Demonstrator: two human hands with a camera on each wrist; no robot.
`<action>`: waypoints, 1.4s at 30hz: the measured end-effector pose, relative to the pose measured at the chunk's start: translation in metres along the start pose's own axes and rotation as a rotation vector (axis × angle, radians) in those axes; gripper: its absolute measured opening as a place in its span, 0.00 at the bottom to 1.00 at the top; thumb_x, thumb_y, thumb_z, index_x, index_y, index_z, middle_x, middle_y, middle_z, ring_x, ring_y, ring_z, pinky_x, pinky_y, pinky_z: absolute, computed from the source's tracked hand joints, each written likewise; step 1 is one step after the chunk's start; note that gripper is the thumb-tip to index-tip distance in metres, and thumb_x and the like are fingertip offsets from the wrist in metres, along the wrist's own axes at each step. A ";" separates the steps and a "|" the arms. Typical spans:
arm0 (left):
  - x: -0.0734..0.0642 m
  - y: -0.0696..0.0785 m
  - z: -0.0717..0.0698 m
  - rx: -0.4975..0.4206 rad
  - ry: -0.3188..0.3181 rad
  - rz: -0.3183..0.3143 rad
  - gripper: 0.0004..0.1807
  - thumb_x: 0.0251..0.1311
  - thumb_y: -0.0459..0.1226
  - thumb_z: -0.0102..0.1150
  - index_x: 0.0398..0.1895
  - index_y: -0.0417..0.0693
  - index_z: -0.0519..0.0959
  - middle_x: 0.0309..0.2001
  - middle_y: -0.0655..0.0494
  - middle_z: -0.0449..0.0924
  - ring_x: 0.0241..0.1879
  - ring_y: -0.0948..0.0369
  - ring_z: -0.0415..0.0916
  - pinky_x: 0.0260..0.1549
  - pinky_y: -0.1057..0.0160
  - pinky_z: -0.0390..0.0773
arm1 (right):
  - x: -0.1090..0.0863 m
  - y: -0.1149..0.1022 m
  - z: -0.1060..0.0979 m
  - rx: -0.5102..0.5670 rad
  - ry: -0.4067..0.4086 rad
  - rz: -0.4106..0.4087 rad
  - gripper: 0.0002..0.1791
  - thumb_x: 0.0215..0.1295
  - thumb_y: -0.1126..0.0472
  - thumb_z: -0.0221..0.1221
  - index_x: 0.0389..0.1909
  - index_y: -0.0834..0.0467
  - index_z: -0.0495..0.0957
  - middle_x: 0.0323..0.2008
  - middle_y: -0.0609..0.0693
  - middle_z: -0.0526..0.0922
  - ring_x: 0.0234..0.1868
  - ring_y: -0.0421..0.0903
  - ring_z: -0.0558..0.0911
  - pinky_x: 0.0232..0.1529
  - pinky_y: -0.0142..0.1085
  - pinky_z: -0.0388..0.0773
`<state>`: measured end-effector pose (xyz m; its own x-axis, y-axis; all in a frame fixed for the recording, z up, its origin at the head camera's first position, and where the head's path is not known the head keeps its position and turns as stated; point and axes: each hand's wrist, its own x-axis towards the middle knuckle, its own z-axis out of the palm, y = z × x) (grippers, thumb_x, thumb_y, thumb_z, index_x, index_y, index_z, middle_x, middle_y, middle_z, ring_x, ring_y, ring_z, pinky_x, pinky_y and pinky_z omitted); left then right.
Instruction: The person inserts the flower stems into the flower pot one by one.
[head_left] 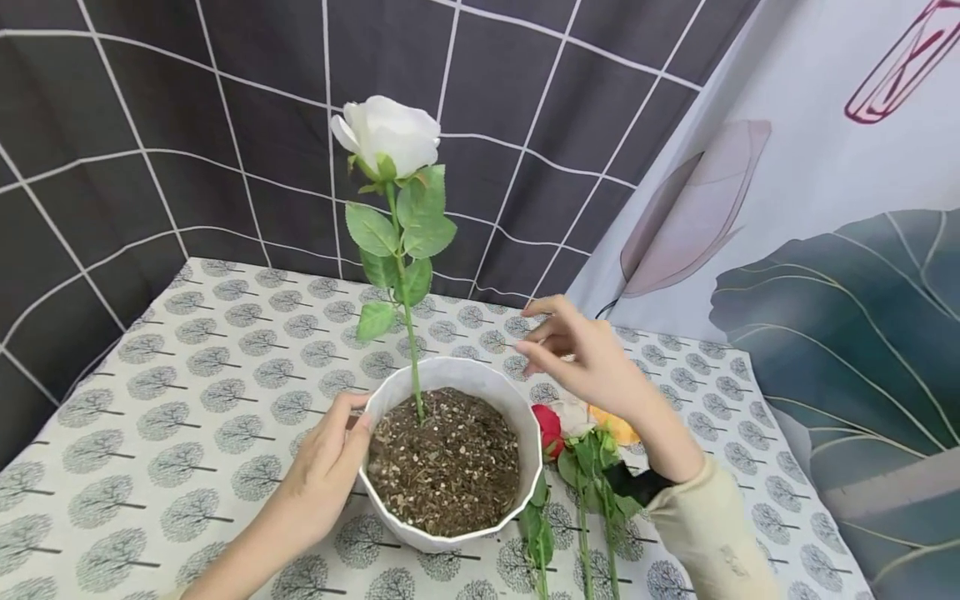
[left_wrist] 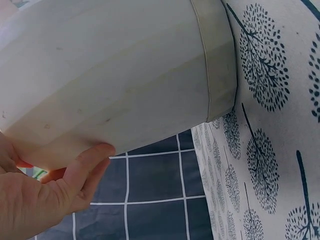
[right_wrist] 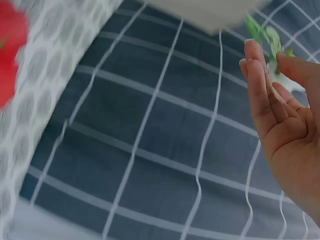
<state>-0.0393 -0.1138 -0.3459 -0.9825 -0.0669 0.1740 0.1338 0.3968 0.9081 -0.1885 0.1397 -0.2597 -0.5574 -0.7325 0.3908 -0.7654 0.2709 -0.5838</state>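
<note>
A white faceted flowerpot (head_left: 431, 540) full of dark soil (head_left: 453, 467) stands on the table. One white rose (head_left: 393, 137) with green leaves rises from the soil, its stem near the back left of the pot. My left hand (head_left: 326, 454) grips the pot's left rim; in the left wrist view, its fingers (left_wrist: 95, 160) lie against the outer wall. To the right of the pot and above it, my right hand (head_left: 592, 354) is raised with fingers loosely bent, holding nothing. In the right wrist view the palm (right_wrist: 292, 145) is bare.
Right of the pot lie a red rose (head_left: 549, 429), a pale rose (head_left: 574, 417) and a yellow-orange rose (head_left: 617, 425), stems toward me. A tree-print cloth (head_left: 202, 454) covers the table. Behind hangs a dark grid-patterned curtain (head_left: 277, 125); a leaf-print one (head_left: 847, 317) hangs at right.
</note>
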 end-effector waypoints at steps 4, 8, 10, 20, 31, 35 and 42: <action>-0.001 0.000 -0.002 -0.001 -0.009 0.005 0.11 0.72 0.38 0.37 0.52 0.49 0.67 0.34 0.55 0.73 0.30 0.64 0.73 0.30 0.65 0.77 | -0.026 0.001 -0.021 -0.089 0.025 0.046 0.21 0.58 0.73 0.60 0.52 0.62 0.67 0.28 0.49 0.84 0.24 0.38 0.83 0.29 0.29 0.81; -0.001 0.000 -0.004 0.006 -0.003 0.029 0.11 0.72 0.38 0.36 0.52 0.49 0.67 0.33 0.56 0.73 0.30 0.64 0.72 0.29 0.65 0.78 | -0.055 0.002 -0.034 -0.179 0.008 0.091 0.24 0.57 0.73 0.61 0.54 0.60 0.67 0.29 0.47 0.84 0.26 0.36 0.83 0.30 0.27 0.80; -0.001 0.000 -0.005 0.020 0.009 0.045 0.11 0.72 0.37 0.37 0.52 0.48 0.67 0.34 0.56 0.74 0.32 0.64 0.73 0.31 0.65 0.78 | -0.070 0.003 -0.037 -0.216 0.004 0.104 0.25 0.56 0.73 0.61 0.54 0.60 0.67 0.30 0.47 0.84 0.26 0.35 0.83 0.27 0.26 0.79; -0.002 0.000 -0.008 0.056 0.017 0.049 0.12 0.72 0.37 0.35 0.53 0.47 0.67 0.36 0.54 0.74 0.33 0.62 0.73 0.31 0.64 0.78 | -0.134 0.001 -0.031 -0.374 0.072 0.260 0.33 0.53 0.71 0.65 0.60 0.60 0.64 0.35 0.44 0.84 0.32 0.33 0.82 0.36 0.23 0.78; -0.002 -0.001 -0.007 0.045 -0.017 0.029 0.13 0.73 0.37 0.34 0.54 0.47 0.66 0.33 0.54 0.73 0.30 0.62 0.72 0.29 0.65 0.78 | -0.187 -0.005 0.027 -0.314 0.078 0.437 0.30 0.52 0.62 0.66 0.54 0.65 0.67 0.33 0.44 0.83 0.33 0.34 0.80 0.34 0.32 0.81; -0.001 -0.001 -0.007 0.051 -0.025 0.045 0.12 0.73 0.37 0.34 0.54 0.46 0.65 0.34 0.53 0.73 0.30 0.62 0.72 0.28 0.65 0.79 | -0.194 -0.011 0.047 -0.205 0.027 0.449 0.28 0.53 0.58 0.66 0.53 0.64 0.68 0.32 0.42 0.81 0.30 0.31 0.76 0.29 0.29 0.78; 0.001 0.001 -0.006 0.053 -0.039 0.053 0.12 0.73 0.37 0.34 0.53 0.46 0.65 0.30 0.54 0.72 0.29 0.62 0.71 0.27 0.63 0.78 | -0.194 -0.020 0.072 0.104 -0.164 0.589 0.30 0.55 0.50 0.64 0.53 0.64 0.69 0.29 0.37 0.76 0.27 0.29 0.74 0.28 0.27 0.76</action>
<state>-0.0395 -0.1191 -0.3428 -0.9786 -0.0090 0.2057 0.1801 0.4472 0.8761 -0.0423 0.2318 -0.3753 -0.8137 -0.5669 -0.1283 -0.3040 0.6032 -0.7374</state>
